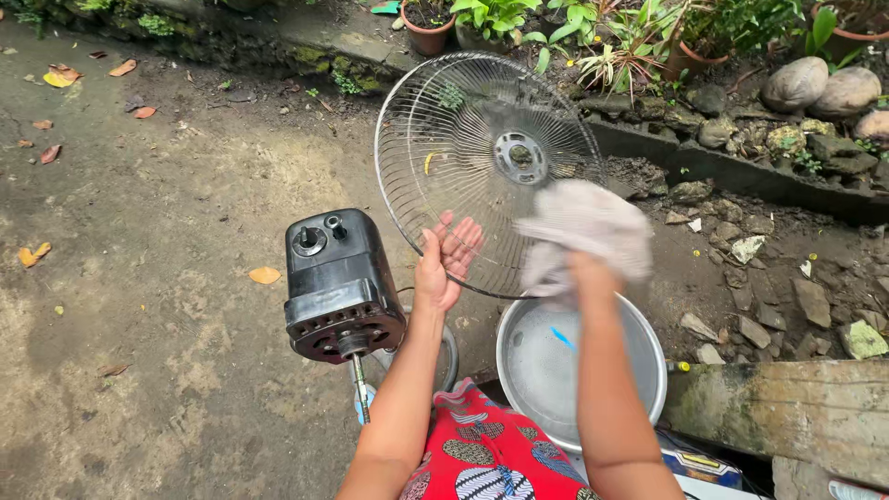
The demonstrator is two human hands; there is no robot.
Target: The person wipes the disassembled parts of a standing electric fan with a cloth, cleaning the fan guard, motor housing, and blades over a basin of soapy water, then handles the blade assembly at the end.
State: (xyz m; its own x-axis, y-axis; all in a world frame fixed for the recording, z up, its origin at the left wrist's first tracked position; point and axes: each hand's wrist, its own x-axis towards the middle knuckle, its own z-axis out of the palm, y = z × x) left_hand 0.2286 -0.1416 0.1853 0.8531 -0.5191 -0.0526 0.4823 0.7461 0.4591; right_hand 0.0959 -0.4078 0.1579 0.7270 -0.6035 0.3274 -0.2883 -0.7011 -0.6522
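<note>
Fig.: Person holds a round wire fan guard (482, 157) upright w/ left hand (443, 264) and presses a grey cloth (585, 236) to it w/ right hand (579, 273).

Near to far: red patterned garment (482, 454) at bottom edge; metal basin (579, 366) w/ water under the right forearm; black fan motor housing (341, 282) w/ bare shaft, just left of the left hand. Left fingers spread, palm flat on the guard's lower rim, a support rather than a clasp. Right hand bunched around the cloth, fingers mostly hidden. Guard is off the ground, above the basin. Beyond: dirt yard (167, 231), stones, potted plants (482, 18). Risk (judged): an open palm gives weak hold; a hard wipe could tip or slide the guard into the basin or against the motor; thin wires may bend.
</note>
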